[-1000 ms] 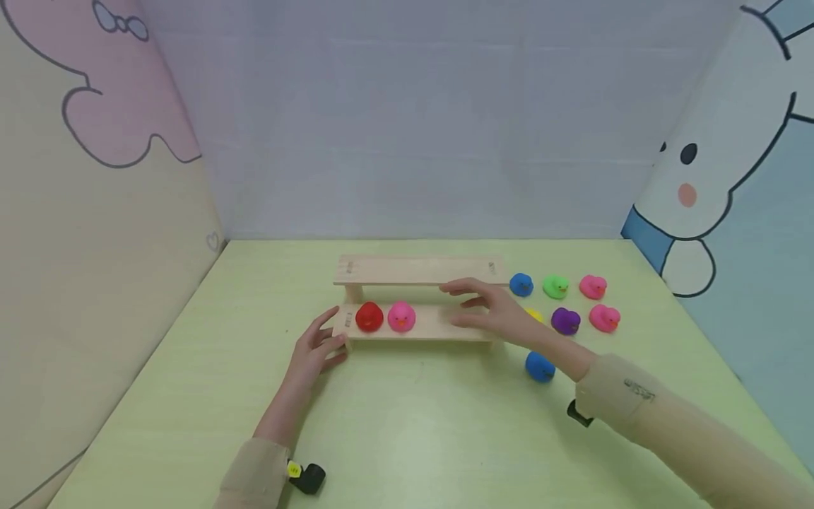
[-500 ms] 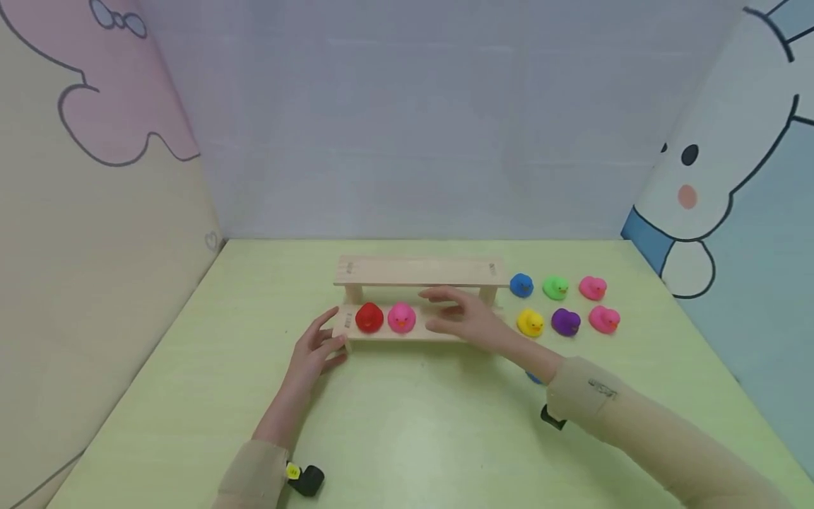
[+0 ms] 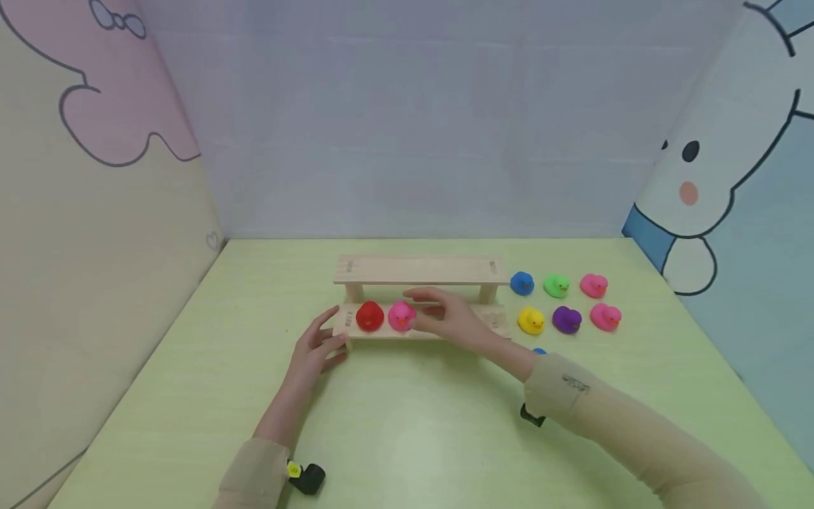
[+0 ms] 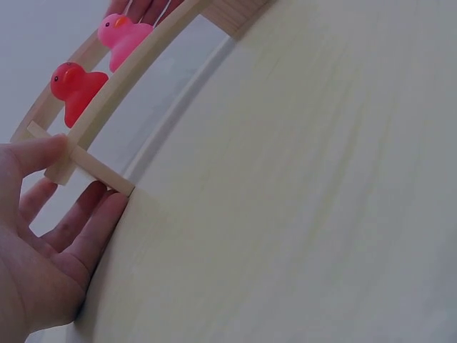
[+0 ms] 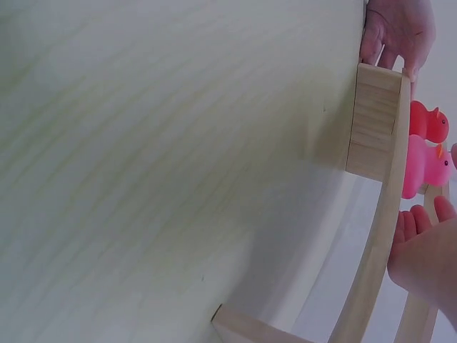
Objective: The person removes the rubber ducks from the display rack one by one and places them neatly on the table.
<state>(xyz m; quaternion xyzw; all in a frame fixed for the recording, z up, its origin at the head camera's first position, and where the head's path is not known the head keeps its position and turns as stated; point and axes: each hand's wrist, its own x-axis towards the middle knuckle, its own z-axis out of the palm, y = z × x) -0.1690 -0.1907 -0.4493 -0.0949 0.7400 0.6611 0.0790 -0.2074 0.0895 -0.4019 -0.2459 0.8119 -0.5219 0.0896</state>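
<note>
A two-step wooden stand [image 3: 420, 269] is on the table. Its lower step bears a red rubber duck [image 3: 369, 317] and, to the right, a pink rubber duck [image 3: 400, 317]. My left hand [image 3: 314, 351] grips the stand's left end, the thumb [image 4: 44, 151] on the step's end and fingers [image 4: 100, 218] by the leg below. Over the lower step, my right hand [image 3: 453, 322] reaches in from the right. Its thumb tip overlaps the pink duck's right edge in the head view. In the right wrist view, its bent fingers [image 5: 421, 216] are beside the pink duck, with a gap.
Right of the stand are a blue duck [image 3: 522, 283], green duck [image 3: 556, 285], yellow duck [image 3: 531, 321], purple duck [image 3: 567, 320] and two pink ducks [image 3: 594, 285]. Another blue duck [image 3: 539, 351] is mostly hidden by the right forearm. Fabric walls surround the table [image 3: 407, 424].
My right hand has moved left along the lower step to the pink duck, uncovering the yellow duck and the step's right end. My left hand has stayed on the stand's left end.
</note>
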